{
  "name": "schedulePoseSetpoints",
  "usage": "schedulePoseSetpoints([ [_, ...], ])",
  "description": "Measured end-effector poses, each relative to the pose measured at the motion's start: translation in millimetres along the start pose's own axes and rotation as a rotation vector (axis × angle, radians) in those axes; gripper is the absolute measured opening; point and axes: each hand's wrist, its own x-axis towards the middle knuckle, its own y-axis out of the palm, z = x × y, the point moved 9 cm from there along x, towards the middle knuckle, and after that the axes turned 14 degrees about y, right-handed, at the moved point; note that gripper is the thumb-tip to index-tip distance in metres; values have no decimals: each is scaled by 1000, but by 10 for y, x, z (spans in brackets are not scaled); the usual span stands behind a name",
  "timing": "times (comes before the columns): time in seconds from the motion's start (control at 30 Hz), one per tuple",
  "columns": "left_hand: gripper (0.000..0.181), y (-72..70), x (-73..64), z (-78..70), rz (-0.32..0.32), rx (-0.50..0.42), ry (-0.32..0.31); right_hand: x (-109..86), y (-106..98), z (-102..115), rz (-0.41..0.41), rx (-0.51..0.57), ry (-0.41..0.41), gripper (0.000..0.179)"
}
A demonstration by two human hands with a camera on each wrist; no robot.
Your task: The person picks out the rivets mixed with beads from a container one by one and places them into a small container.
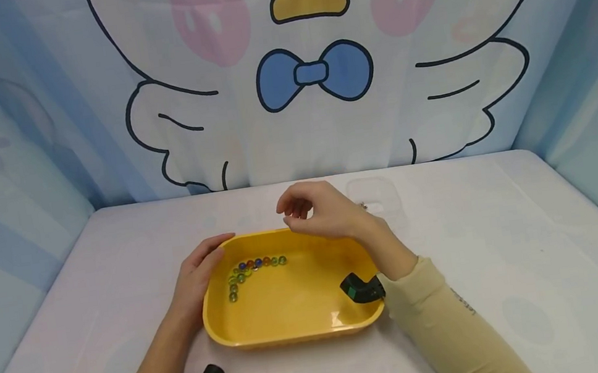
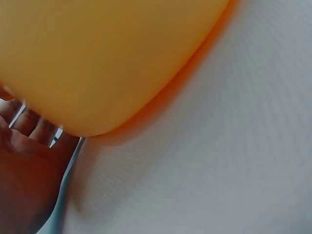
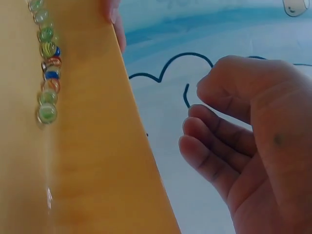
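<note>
A yellow plastic tray [image 1: 293, 318] with rounded corners lies in front of me. Glass marbles [image 1: 258, 263], green, blue and orange, form a bent line along its back left part. My left hand [image 1: 198, 279] grips the tray's back left corner, thumb at the rim and fingers against the outer side. In the left wrist view its palm [image 2: 24, 170] shows beside the tray wall. Over the back rim hovers my right hand [image 1: 318, 209], its fingers loosely bent. The right wrist view shows a gap between thumb and fingers [image 3: 214, 161], with nothing in it.
A transparent plastic container [image 1: 381, 198] stands on the white tabletop [image 1: 507, 235] behind the right wrist, partly hidden; a small item beside the wrist is too small to tell. A printed curtain [image 1: 320, 128] hangs along the table's back edge.
</note>
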Motion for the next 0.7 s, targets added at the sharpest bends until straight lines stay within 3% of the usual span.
schedulePoseSetpoints([
  [0.7,40,1,10,-3,-6,10,5,-1,266,77,83,-24,-119,17],
])
